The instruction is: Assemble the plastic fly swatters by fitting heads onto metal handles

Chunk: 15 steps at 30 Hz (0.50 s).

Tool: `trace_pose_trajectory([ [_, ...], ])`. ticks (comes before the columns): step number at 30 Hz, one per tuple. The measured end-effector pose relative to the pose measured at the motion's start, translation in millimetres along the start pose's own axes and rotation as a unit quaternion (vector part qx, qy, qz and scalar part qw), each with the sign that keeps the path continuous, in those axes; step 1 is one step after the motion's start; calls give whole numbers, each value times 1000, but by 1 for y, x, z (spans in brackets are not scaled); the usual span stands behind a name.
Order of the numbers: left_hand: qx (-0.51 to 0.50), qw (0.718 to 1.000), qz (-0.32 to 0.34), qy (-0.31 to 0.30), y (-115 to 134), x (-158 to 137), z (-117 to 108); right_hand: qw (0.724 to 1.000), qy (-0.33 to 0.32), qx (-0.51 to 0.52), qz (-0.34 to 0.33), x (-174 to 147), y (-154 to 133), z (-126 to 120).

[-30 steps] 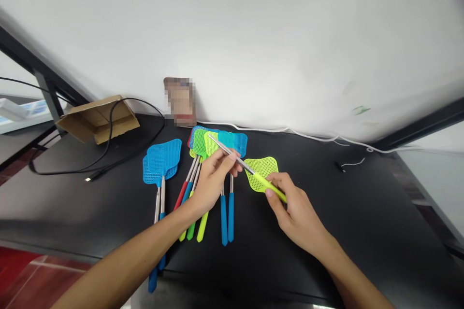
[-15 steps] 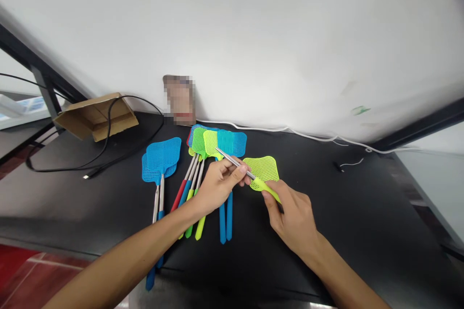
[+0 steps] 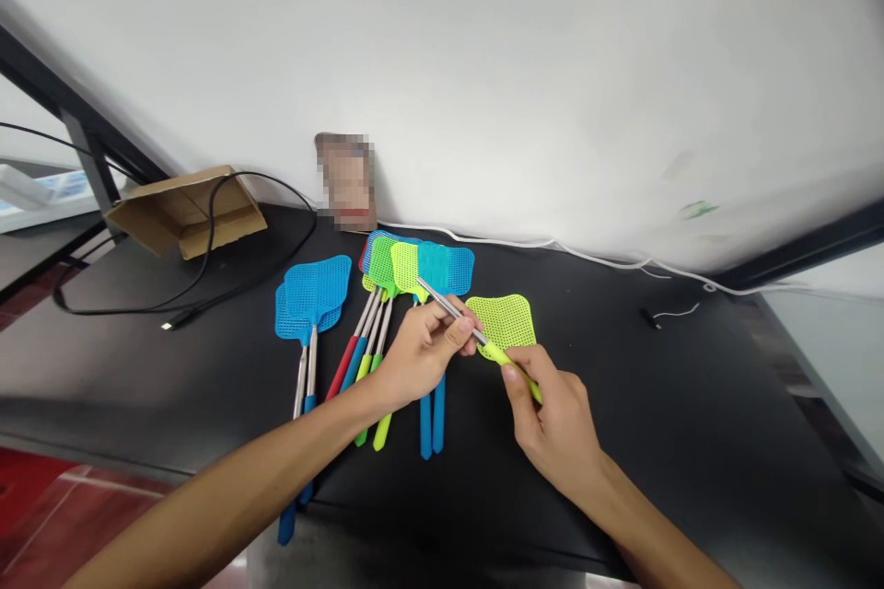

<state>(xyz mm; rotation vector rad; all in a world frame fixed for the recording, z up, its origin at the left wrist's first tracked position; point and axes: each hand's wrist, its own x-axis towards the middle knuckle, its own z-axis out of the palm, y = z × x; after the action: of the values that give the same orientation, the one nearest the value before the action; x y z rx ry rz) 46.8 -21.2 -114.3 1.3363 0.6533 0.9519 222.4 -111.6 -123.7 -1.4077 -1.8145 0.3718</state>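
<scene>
Both of my hands grip a fly swatter handle (image 3: 452,311), a silver metal rod with a yellow-green grip. My left hand (image 3: 438,340) pinches the rod near its middle, its bare tip pointing up and left. Around the yellow-green grip my right hand (image 3: 552,400) is closed. A yellow-green mesh swatter head (image 3: 507,320) lies on the table just behind the hands; whether it joins anything is hidden. Left of it, several fly swatters (image 3: 383,262) in blue, green, yellow and red overlap in a pile. Two blue fly swatters (image 3: 316,290) lie further left.
The black table (image 3: 663,442) meets a white wall. An open cardboard box (image 3: 200,212) and a black cable (image 3: 207,294) are at the left. A blurred package (image 3: 349,184) leans on the wall. A white cable (image 3: 497,241) runs along the back edge.
My view has shifted slightly, so the table's things sit a little higher. Both hands keep their hold on the handle, at nearly the same angle.
</scene>
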Motion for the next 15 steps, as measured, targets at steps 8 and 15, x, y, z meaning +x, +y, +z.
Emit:
trace_pose_trajectory([
  [8, 13, 1000, -1, -16, -3, -1, -1, 974, -82, 162, 134, -1, -1, 1],
  [15, 27, 999, -5, -38, -3, 0, -3, 957, -108, 223, 149, 1, -2, 2],
])
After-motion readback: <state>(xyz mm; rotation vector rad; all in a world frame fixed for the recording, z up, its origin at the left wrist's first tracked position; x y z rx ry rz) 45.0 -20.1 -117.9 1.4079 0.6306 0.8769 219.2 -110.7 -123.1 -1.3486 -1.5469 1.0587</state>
